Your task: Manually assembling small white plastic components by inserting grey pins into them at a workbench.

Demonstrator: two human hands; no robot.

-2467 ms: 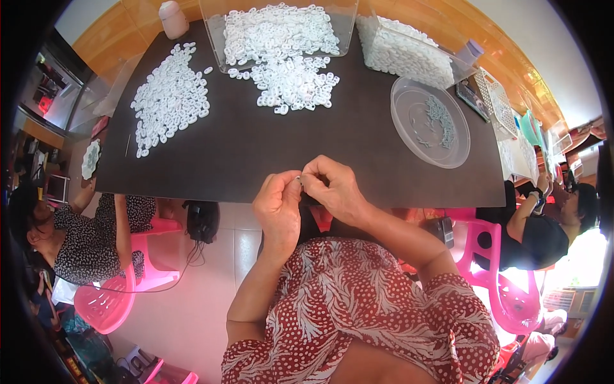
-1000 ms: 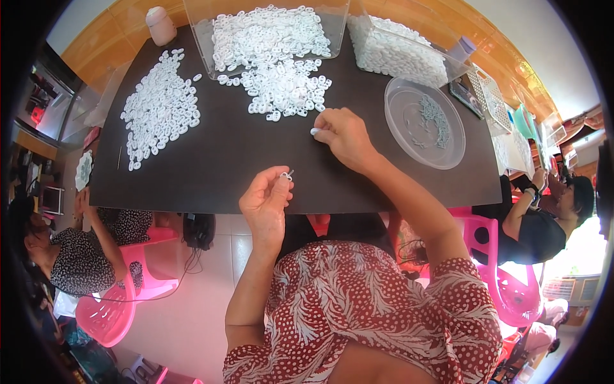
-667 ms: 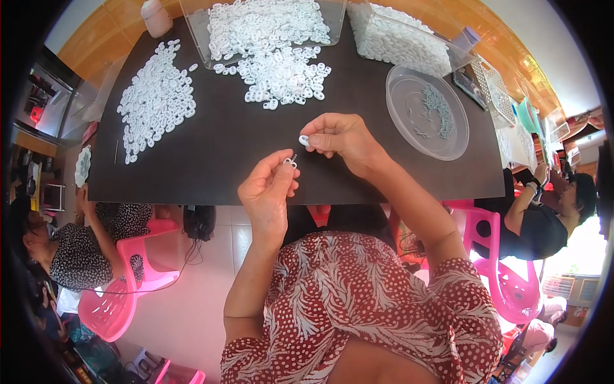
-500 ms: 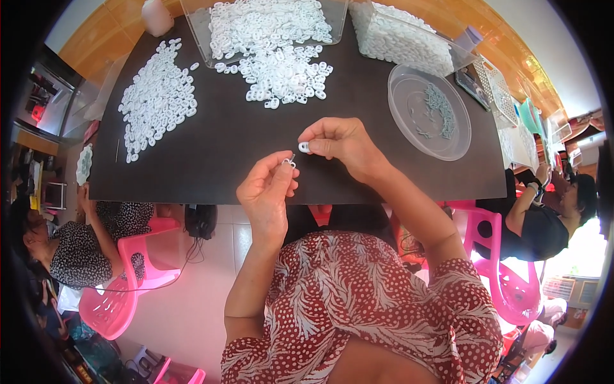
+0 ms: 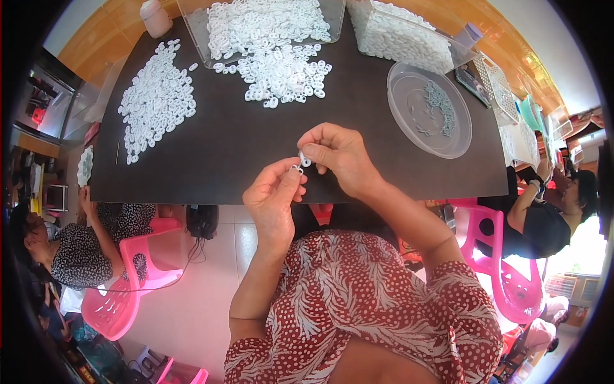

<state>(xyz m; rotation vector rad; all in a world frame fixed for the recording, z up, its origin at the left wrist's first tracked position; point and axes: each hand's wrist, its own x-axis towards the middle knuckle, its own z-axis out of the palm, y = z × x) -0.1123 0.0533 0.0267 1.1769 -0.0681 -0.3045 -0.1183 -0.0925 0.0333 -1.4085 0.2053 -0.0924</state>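
Over the front of the dark table, my two hands meet almost fingertip to fingertip. My left hand (image 5: 272, 195) is closed in a pinch on a small white ring-like piece (image 5: 297, 169); most of it is hidden by the fingers. Between the thumb and fingers of my right hand (image 5: 345, 160) is a small white oval plastic piece (image 5: 306, 162) with a hole, right beside the left hand's piece. Whether the two pieces touch, I cannot tell. Loose white oval pieces (image 5: 281, 80) lie heaped beyond my hands, and another pile (image 5: 157, 99) spreads at the left.
A clear tub (image 5: 198, 38) of white pieces lies at the back, and a second full tub (image 5: 409, 48) stands right of it. Small grey-green pieces lie in a round clear dish (image 5: 406, 128). A bottle (image 5: 155, 19) stands back left. People sit at both sides on pink chairs (image 5: 118, 307).
My right hand has moved slightly down, bringing its white piece close against the left hand's piece. My left hand has shifted a little to the right.
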